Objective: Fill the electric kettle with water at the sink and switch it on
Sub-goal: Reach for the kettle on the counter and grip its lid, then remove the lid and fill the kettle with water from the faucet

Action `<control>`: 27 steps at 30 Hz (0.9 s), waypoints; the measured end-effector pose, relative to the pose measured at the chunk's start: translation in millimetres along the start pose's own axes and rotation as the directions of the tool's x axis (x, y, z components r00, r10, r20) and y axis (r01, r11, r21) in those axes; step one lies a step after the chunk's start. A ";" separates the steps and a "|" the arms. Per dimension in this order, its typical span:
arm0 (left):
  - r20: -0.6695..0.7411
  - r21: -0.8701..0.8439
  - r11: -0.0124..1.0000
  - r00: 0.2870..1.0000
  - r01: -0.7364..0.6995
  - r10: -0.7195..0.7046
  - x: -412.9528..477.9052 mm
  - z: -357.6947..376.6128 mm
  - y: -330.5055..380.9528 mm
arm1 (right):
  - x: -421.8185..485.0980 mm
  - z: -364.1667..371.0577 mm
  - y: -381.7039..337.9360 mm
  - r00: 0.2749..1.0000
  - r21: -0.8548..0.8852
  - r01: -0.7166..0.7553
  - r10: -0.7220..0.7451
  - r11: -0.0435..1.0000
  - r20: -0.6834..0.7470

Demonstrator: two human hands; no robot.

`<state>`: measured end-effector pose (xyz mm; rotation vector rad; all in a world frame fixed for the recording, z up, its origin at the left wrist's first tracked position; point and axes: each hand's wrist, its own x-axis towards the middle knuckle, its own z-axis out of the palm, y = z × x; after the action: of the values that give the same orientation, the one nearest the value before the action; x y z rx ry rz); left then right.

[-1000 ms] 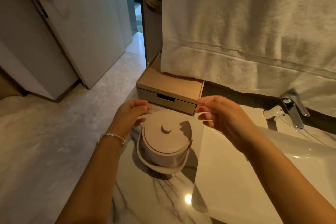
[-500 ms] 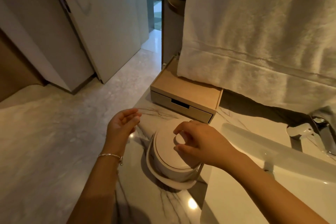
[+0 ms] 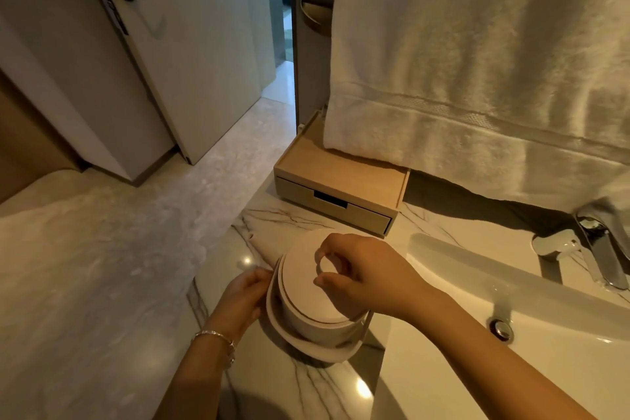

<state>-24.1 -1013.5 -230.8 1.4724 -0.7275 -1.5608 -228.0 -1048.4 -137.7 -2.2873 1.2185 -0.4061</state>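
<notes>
The left hand (image 3: 243,297) has moved in to cup the kettle (image 3: 315,314) low in the middle, while the right hand (image 3: 361,269) pinches the lid knob (image 3: 325,264) from above.

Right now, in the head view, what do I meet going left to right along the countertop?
left hand → kettle → right hand → sink drain → faucet. The wooden drawer box sits farther back, so I left it out.

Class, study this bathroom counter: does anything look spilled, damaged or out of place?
Nothing stands out. The kettle sits upright on the counter beside the dry-looking sink, lid on, with no spill visible.
</notes>
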 end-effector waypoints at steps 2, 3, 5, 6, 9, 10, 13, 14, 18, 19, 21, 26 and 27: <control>0.001 -0.025 1.000 1.000 0.005 -0.005 -0.7 -0.5 -3.4 | -1.8 -2.4 -0.4 0.999 0.076 -0.019 0.022 0.997 -0.033; 0.009 -0.041 0.999 1.000 0.012 -0.011 -0.5 -1.0 -4.7 | -3.2 -5.0 0.5 0.997 0.133 -0.032 0.041 0.991 -0.061; 0.034 -0.057 0.998 0.999 0.009 -0.007 0.4 -2.4 -6.3 | -5.4 -13.7 3.5 0.988 0.265 -0.066 0.099 0.962 -0.115; 0.055 -0.059 0.998 0.998 0.000 0.003 1.2 -3.5 -6.8 | -6.5 -19.7 6.0 0.980 0.332 -0.083 0.137 0.940 -0.142; 0.109 -0.083 0.996 0.994 -0.017 0.026 3.5 -7.5 -9.2 | -9.3 -37.3 21.1 0.927 0.477 -0.094 0.252 0.874 -0.278; 0.119 -0.085 0.996 0.992 -0.027 0.037 3.8 -8.4 -9.7 | -10.6 -41.2 28.3 0.899 0.518 -0.094 0.296 0.850 -0.323; 0.113 -0.077 0.995 0.991 -0.064 0.072 3.9 -7.6 -10.0 | -16.1 -42.5 55.6 0.800 0.569 -0.140 0.431 0.810 -0.417; 0.108 -0.084 0.994 0.991 -0.068 0.077 4.0 -6.9 -10.1 | -17.9 -40.0 65.4 0.772 0.565 -0.178 0.471 0.805 -0.428; 0.119 -0.113 0.992 0.990 -0.061 0.074 6.4 -7.4 -9.5 | -19.9 -20.1 98.4 0.763 0.491 -0.352 0.548 0.797 -0.343; 0.124 -0.114 0.992 0.989 -0.061 0.075 6.8 -8.2 -9.3 | -19.3 -14.1 104.3 0.777 0.443 -0.400 0.553 0.802 -0.300; 0.139 -0.102 0.993 0.988 -0.060 0.074 7.7 -8.9 -9.3 | -18.0 -2.6 112.5 0.806 0.362 -0.454 0.549 0.814 -0.223; 0.145 -0.071 0.995 0.986 -0.075 0.085 9.5 -10.3 -9.3 | -14.5 14.1 122.8 0.864 0.255 -0.431 0.477 0.866 -0.162; 0.149 -0.066 0.995 0.985 -0.078 0.087 9.2 -10.3 -9.0 | -13.8 16.7 124.9 0.872 0.231 -0.432 0.469 0.872 -0.139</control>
<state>-15.2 -1016.0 -244.5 1.2742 -0.8112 -1.6294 -312.5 -1090.1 -222.5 -1.7534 1.6800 -0.5471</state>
